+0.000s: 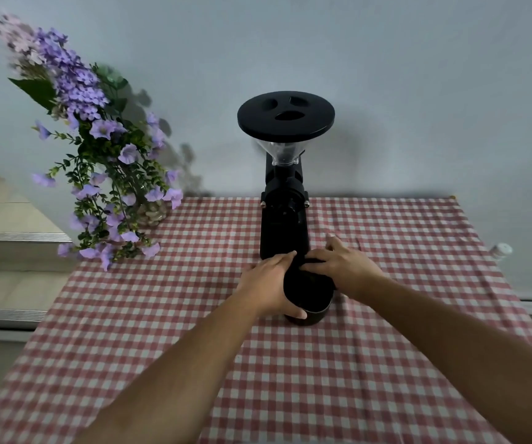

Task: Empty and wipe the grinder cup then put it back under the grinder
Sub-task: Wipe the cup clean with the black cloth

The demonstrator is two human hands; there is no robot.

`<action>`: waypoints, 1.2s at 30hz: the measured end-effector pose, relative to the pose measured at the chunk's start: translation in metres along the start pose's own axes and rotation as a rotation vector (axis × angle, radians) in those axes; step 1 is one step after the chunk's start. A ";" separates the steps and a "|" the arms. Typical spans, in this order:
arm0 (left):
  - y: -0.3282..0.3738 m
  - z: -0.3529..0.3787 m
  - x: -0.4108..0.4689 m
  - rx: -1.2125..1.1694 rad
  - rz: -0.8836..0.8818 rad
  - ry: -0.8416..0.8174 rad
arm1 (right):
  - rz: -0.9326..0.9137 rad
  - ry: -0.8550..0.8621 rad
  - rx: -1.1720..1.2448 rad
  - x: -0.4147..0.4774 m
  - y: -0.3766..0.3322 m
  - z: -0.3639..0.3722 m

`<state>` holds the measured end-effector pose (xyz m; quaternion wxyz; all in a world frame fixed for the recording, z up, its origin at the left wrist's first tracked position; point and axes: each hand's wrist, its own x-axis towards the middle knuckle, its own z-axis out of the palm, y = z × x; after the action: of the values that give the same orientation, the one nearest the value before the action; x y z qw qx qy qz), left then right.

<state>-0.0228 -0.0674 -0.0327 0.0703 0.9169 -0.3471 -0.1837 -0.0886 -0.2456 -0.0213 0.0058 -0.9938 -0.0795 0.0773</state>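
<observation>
I have the black grinder cup (308, 294) between both hands, just in front of the foot of the grinder (284, 200), near the middle of the worktop (386, 363) and somewhat toward its far edge. My left hand (269, 288) wraps the cup's left side, fingers reaching along the far part of the rim and the thumb curled round the near wall, so that grip is closed on the cup. My right hand (343, 264) lies over the far right part of the rim with the fingers bent down onto it; that grip is closed on the cup too. I cannot tell whether anything is under those fingers, since everything there is dark. The cup's bottom edge shows at its near side, low against the red and white checked cloth (162, 347), and its mouth faces up and toward me. I cannot tell whether it rests on the cloth or is just lifted.

The grinder stands upright at the far edge of the worktop against the pale wall, with a clear funnel hopper under a round black lid (286, 115). A bunch of purple flowers (107, 174) in a glass vase sits at the far left corner.
</observation>
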 end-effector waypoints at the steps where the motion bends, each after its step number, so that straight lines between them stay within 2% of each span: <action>1: 0.000 0.000 0.000 0.006 0.000 -0.001 | 0.044 0.021 0.032 0.001 -0.003 0.004; 5: -0.003 0.002 0.001 0.035 0.012 -0.016 | 0.219 0.188 0.436 -0.018 -0.040 0.040; 7: -0.004 0.002 0.002 0.026 0.022 0.002 | 0.197 0.237 0.636 -0.035 -0.054 0.049; 8: -0.004 0.002 0.002 0.021 0.023 -0.001 | 0.159 0.235 0.656 -0.042 -0.056 0.051; 10: -0.004 0.003 0.001 0.017 0.022 -0.015 | 0.060 0.191 0.557 -0.045 -0.046 0.045; 12: -0.002 0.002 0.001 0.018 0.021 -0.037 | 0.002 0.100 0.319 -0.033 -0.020 0.029; 15: 0.001 0.000 -0.001 0.020 0.003 -0.039 | 0.084 0.037 0.156 -0.018 0.004 0.007; 19: 0.001 0.000 -0.001 0.026 0.011 -0.025 | 0.226 0.090 0.333 -0.013 -0.029 0.018; 22: 0.001 -0.002 0.002 0.040 0.004 -0.030 | 0.151 0.022 0.428 -0.013 -0.056 0.016; 25: 0.002 -0.003 0.000 0.035 -0.003 -0.038 | 0.047 -0.028 0.357 -0.016 -0.054 0.009; 28: 0.002 -0.003 -0.002 0.023 -0.002 -0.042 | -0.019 -0.108 0.148 -0.007 -0.025 -0.003; 31: 0.003 -0.003 -0.003 0.002 -0.004 -0.014 | -0.003 -0.058 0.014 0.002 -0.002 -0.009; 33: 0.003 -0.004 -0.002 0.004 -0.003 -0.009 | 0.073 -0.016 0.086 0.002 -0.005 0.000; 36: 0.002 -0.003 -0.002 0.029 -0.001 -0.040 | 0.228 0.066 0.354 -0.006 -0.032 0.018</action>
<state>-0.0248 -0.0674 -0.0289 0.0499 0.9141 -0.3507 -0.1972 -0.1024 -0.2148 -0.0377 0.1742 -0.9818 0.0487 0.0575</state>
